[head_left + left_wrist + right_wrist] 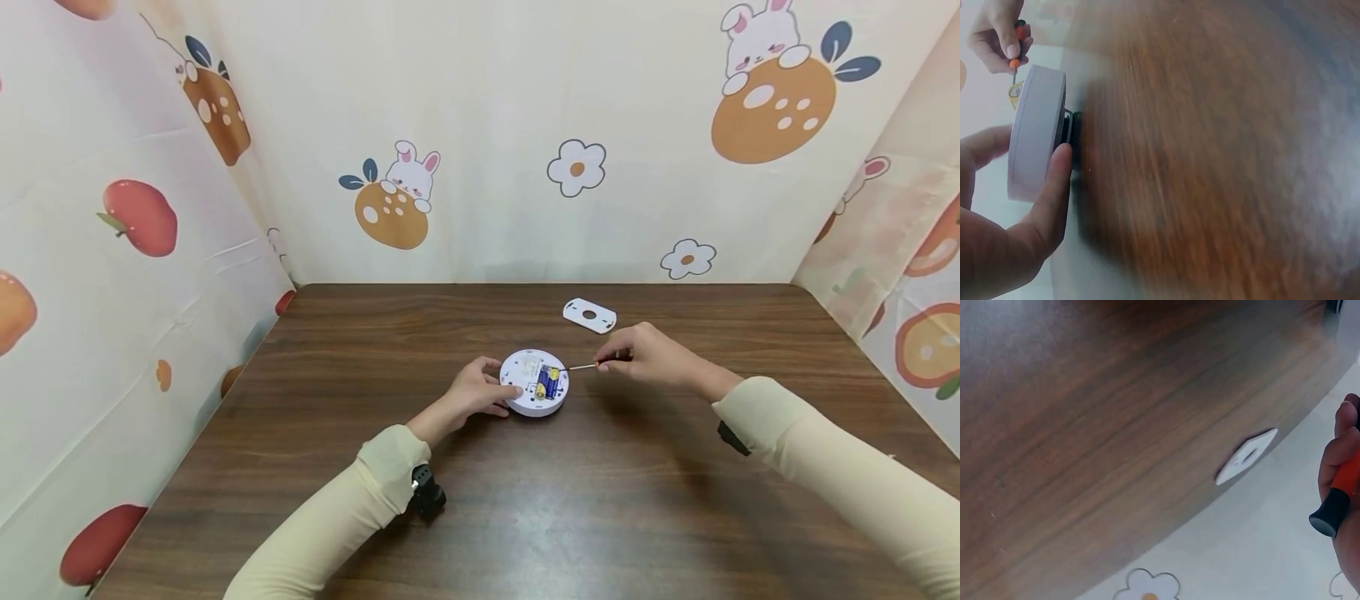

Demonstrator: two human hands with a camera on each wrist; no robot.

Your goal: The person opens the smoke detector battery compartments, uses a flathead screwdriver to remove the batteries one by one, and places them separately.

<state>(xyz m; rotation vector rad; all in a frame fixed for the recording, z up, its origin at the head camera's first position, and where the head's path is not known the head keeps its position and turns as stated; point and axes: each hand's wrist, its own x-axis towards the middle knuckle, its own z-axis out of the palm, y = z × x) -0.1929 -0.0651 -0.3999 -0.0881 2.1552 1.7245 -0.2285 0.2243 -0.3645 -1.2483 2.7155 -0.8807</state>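
A round white smoke alarm (527, 406) is held battery side up in my left hand (472, 390), thumb on its face and fingers around the side. Blue and gold batteries (548, 382) sit in its open compartment. My right hand (647, 354) pinches a thin screwdriver (581, 367), whose tip meets the compartment's right edge by the batteries. In the left wrist view, the alarm's side (1038, 134) and dark underside show between thumb and fingers. The screwdriver's orange and black handle (1330, 512) shows in the right wrist view.
A flat white mounting plate (573, 312) with a central hole lies on the brown wooden table (360, 333), behind the right hand. A printed curtain (487, 217) with rabbits, fruit and flowers encloses the table's back and sides.
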